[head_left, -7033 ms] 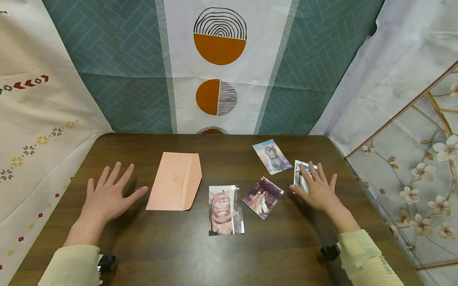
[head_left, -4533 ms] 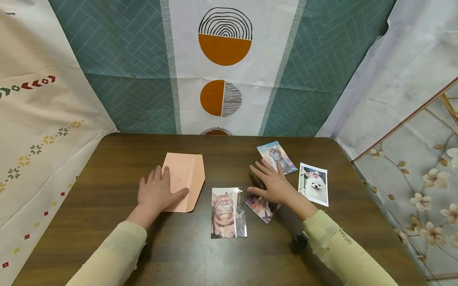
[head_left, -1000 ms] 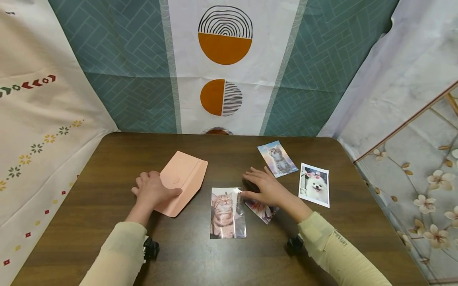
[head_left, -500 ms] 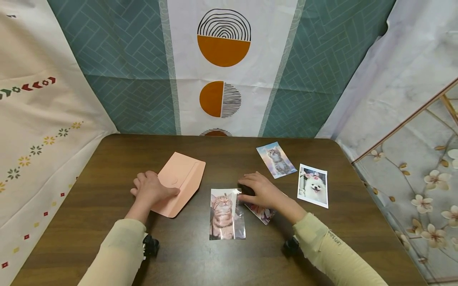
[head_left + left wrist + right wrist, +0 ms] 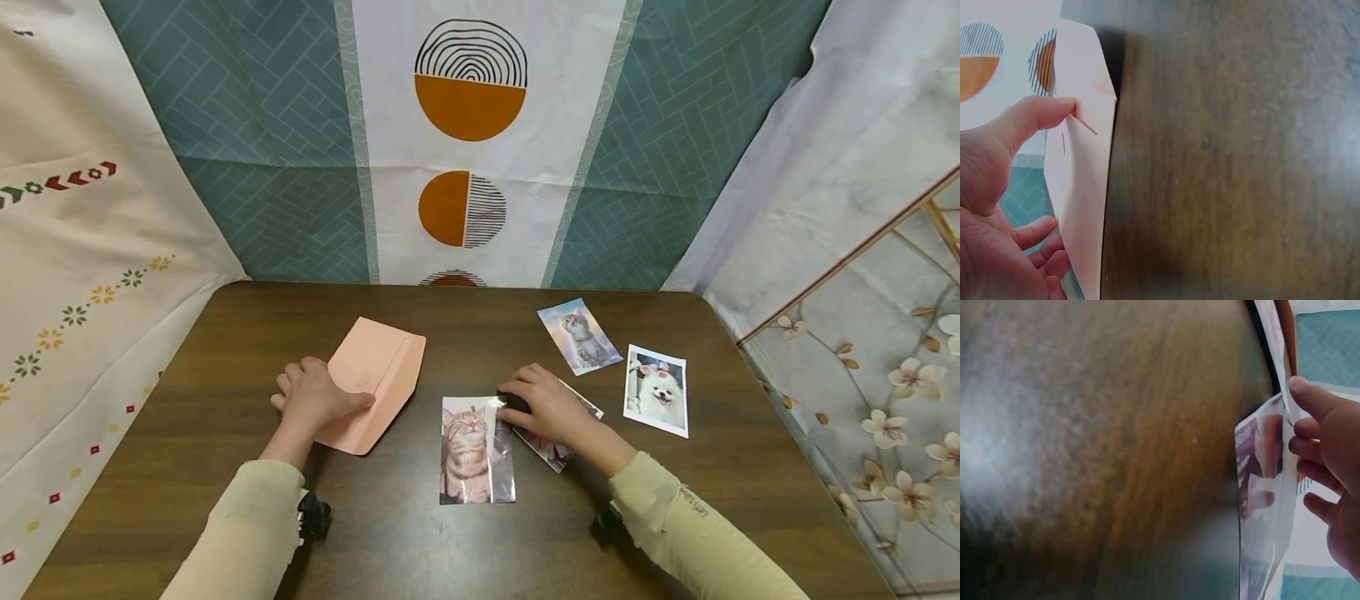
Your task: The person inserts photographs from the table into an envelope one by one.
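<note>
My left hand [image 5: 309, 398] holds a pink envelope [image 5: 375, 354] that lies slanted on the table with its flap unfolded to the right. The left wrist view shows the thumb on the envelope [image 5: 1088, 187] by its pocket edge, the other fingers at the far side. An orange cat photo [image 5: 467, 458] in a clear plastic sleeve lies in the middle. My right hand [image 5: 551, 408] pinches the sleeve's top right corner between thumb and forefinger. Beneath this hand is a dark purple photo [image 5: 553, 454], partly covered; it also shows in the right wrist view as a glossy card [image 5: 1250, 469].
A grey kitten photo [image 5: 581, 335] lies at the back right, and a white dog photo [image 5: 656, 390] is right of it. The brown wooden table [image 5: 465, 550] reaches back to a hanging patterned cloth [image 5: 300, 167].
My left hand came onto the envelope and turned it clockwise. My right hand left the dog photo, passed over the purple one and took the cat photo's sleeve by its corner.
</note>
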`<move>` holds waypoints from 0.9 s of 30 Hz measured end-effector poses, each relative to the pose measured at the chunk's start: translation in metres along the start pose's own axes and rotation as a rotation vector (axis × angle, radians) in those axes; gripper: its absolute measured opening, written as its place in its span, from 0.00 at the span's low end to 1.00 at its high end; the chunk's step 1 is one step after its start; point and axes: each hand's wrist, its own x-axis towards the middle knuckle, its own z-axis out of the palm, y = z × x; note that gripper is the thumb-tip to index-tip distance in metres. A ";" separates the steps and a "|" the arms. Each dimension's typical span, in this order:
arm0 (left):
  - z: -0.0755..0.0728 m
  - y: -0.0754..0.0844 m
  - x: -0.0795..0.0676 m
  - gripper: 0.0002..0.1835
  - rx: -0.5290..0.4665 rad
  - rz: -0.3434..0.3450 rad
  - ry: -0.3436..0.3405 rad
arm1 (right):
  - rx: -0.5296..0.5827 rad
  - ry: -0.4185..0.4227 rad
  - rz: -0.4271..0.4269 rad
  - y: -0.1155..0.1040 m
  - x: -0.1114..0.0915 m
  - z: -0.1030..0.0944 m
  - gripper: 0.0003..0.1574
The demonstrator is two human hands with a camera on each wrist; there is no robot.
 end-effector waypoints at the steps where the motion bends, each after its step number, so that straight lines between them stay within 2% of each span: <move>1: 0.000 0.000 0.000 0.57 -0.003 -0.005 0.004 | -0.011 0.010 -0.009 0.000 0.001 0.001 0.25; 7: 0.001 0.001 -0.001 0.60 -0.016 -0.027 0.019 | -0.028 0.016 -0.013 -0.001 0.002 0.005 0.20; 11: 0.001 0.001 -0.002 0.57 -0.019 -0.021 0.044 | -0.027 0.016 -0.016 -0.001 0.002 0.006 0.18; 27: 0.006 0.000 -0.001 0.55 -0.099 0.048 0.256 | 0.015 0.024 -0.022 -0.007 0.005 0.005 0.16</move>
